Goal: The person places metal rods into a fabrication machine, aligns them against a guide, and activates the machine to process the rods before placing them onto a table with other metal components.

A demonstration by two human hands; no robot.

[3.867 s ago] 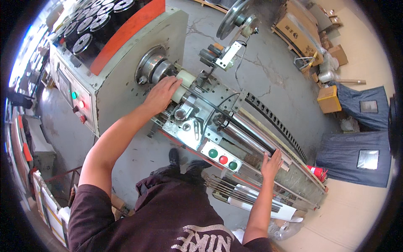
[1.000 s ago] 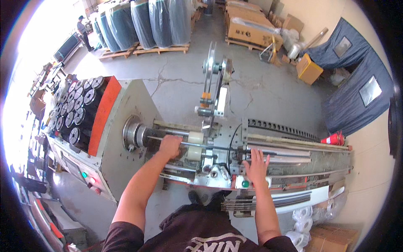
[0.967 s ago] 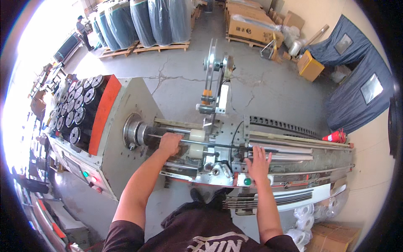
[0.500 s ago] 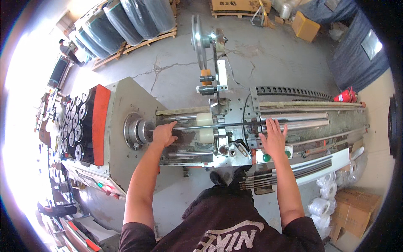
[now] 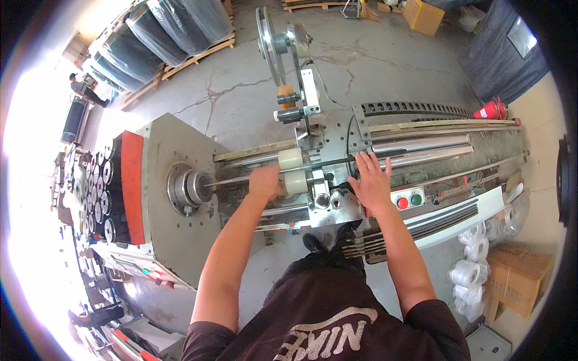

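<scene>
A long thin metal rod (image 5: 233, 179) runs from the round chuck (image 5: 200, 185) on the left, between two white rollers, into the metal carriage (image 5: 337, 135). My left hand (image 5: 265, 183) is closed around the rod, just left of the white rollers (image 5: 296, 182). Farther right, the rod turns dark where it crosses the carriage. My right hand (image 5: 372, 182) lies there with fingers stretched out, fingertips at the dark stretch. Its palm is over the carriage's right edge, beside a small panel with a red and a green button (image 5: 415, 200).
Several dark rods (image 5: 430, 224) lie on a white tray along the machine's near side. A wheel (image 5: 271, 48) stands on a post behind the carriage. Black reels (image 5: 108, 198) are stacked at left. Clear plastic rolls (image 5: 466, 274) and a cardboard box (image 5: 518, 280) sit at right.
My left hand has moved right along the rod, from near the chuck to the white rollers, and closed around it. My right hand has shifted slightly left; the view has shifted too.
</scene>
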